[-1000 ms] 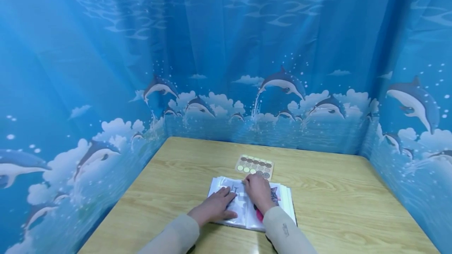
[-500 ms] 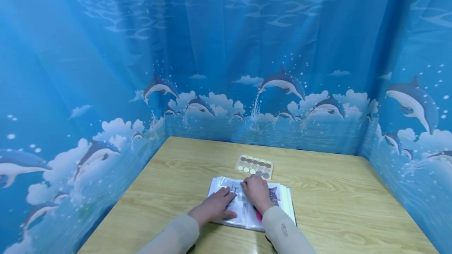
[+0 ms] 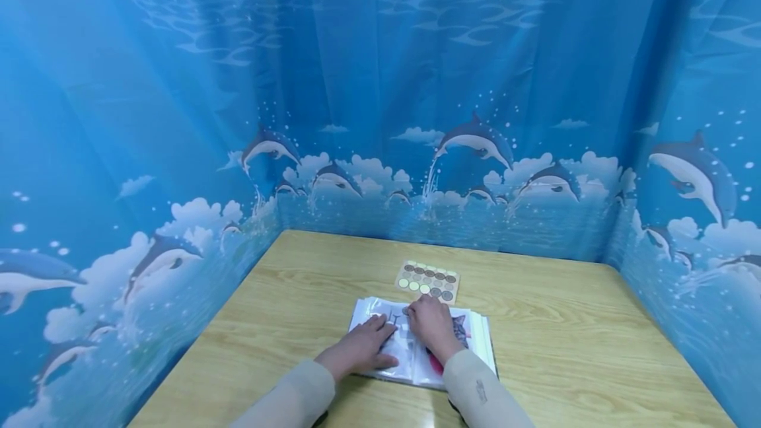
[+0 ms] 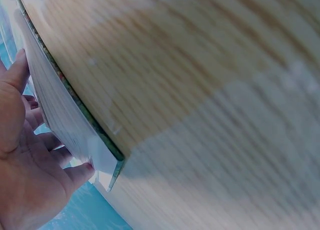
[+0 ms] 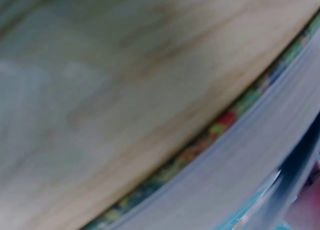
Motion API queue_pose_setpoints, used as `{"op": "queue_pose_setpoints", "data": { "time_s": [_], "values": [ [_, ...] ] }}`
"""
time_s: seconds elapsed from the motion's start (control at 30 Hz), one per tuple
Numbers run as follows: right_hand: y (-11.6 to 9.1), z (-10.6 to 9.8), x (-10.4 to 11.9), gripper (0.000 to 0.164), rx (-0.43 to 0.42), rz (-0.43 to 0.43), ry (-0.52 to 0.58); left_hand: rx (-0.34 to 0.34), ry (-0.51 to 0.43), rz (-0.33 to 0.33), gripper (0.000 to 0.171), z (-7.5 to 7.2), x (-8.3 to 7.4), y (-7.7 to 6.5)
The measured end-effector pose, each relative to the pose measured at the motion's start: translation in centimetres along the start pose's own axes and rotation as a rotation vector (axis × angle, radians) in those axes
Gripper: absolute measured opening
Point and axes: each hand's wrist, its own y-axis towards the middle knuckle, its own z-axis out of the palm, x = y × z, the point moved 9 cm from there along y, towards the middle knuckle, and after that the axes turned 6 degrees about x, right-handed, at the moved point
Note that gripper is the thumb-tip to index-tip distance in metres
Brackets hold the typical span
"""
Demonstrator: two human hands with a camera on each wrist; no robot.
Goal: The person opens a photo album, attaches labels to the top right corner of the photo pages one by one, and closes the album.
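An open album [image 3: 414, 370] with clear-sleeved white pages lies before me; its right page shows a cat picture [image 3: 460, 329]. My left hand [image 3: 367, 345] lies with spread fingers on the left page, which carries dark line marks. My right hand [image 3: 433, 322] is over the upper middle of the album, near the fold, with curled fingers. At its fingertips I see a small grey round sticker [image 3: 406, 311], pinched close over the page; the thumb is hidden. In the left wrist view, the left hand [image 4: 42, 155] lies along the thick page stack [image 4: 62, 110].
Just beyond the album lies a sheet of round stickers [image 3: 428, 280] in rows, brown, grey and pale yellow. The wooden table [image 3: 553, 342] extends to both sides. Blue curtains [image 3: 380, 84] printed with dolphins enclose it at the back and sides.
The right hand's fingertips have shifted slightly, and more of the grey round sticker shows beside them. The left hand, album and sticker sheet stay put.
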Motion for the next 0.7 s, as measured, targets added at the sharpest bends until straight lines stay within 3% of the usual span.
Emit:
{"op": "queue_pose_setpoints", "data": {
  "time_s": [0.4,0.7],
  "values": [
    [-0.6,0.6,1.0,0.027,0.053,-0.120,-0.055,0.034,-0.003,-0.019,0.075,0.4,0.2,0.2],
    [-1.0,0.9,1.5,0.031,0.148,-0.160,-0.124,0.031,-0.003,-0.016,0.074,0.0,0.1,0.1]
  ]
}}
